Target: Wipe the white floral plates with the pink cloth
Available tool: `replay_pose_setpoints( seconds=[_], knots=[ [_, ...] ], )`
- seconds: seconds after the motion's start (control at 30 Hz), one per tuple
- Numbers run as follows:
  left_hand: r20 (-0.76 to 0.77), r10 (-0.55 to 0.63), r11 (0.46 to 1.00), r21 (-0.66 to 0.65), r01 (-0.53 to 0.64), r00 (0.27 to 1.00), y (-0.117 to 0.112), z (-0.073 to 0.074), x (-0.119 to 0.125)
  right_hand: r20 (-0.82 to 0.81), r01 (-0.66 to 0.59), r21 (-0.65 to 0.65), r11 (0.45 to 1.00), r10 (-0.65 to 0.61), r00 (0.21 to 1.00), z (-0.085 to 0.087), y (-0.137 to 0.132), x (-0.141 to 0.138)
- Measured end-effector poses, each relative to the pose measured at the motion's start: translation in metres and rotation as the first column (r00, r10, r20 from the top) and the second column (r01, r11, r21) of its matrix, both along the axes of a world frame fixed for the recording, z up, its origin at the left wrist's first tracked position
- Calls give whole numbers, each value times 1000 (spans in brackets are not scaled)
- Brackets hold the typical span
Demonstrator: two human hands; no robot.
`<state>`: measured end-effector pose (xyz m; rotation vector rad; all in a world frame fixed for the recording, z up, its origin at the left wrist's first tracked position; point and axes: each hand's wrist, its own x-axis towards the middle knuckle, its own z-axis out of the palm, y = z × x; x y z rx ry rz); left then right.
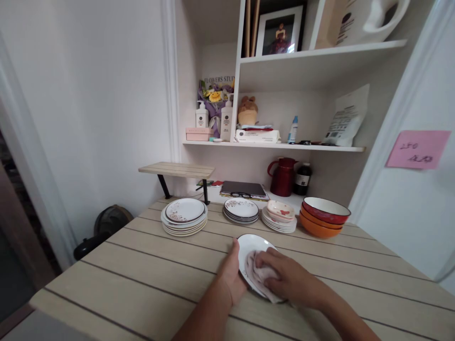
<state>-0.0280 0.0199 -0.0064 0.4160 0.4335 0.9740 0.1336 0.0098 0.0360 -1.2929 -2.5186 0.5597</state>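
A white plate (250, 245) with a dark rim is tilted above the wooden table, near its middle. My left hand (230, 277) grips the plate by its left edge, thumb at the rim and fingers underneath. Bunched in my right hand (284, 274) is a pale pinkish cloth (261, 274), pressed against the plate's face. The cloth and hand cover the plate's lower right part. Just beyond the plate stands a stack of small flower-patterned plates (241, 208).
Larger plates (184, 229) are stacked at left, beside a small wooden riser (177, 169). To the right are small dishes (280, 210) on saucers and stacked orange and red bowls (322, 227). A laptop (243, 188), glasses and a red jug (282, 177) sit behind, under shelves.
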Motion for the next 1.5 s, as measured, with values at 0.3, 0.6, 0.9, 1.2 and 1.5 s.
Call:
replay_pose_setpoints(
  seconds=[0.3, 0.6, 0.9, 1.2, 1.5],
  knots=[
    [34, 24, 1000, 19, -25, 999, 0, -3, 1, -29, 198, 152, 968, -196, 980, -14, 23, -11],
    [43, -31, 999, 45, 29, 999, 0, -2, -4, 139, 70, 16, 997, -72, 988, 9, -1, 19],
    [-18, 51, 998, 26, -50, 999, 2, -3, 0, -108, 2, 163, 987, 16, 994, -6, 8, -23],
    [11, 36, 999, -9, -35, 999, 0, -3, -2, 176, 255, 239, 937, -300, 938, -8, 23, 3],
    [-28, -3, 1000, -1, 3, 1000, 1, -4, -5, 36, -93, -61, 994, 95, 995, 13, -10, 7]
  ],
)
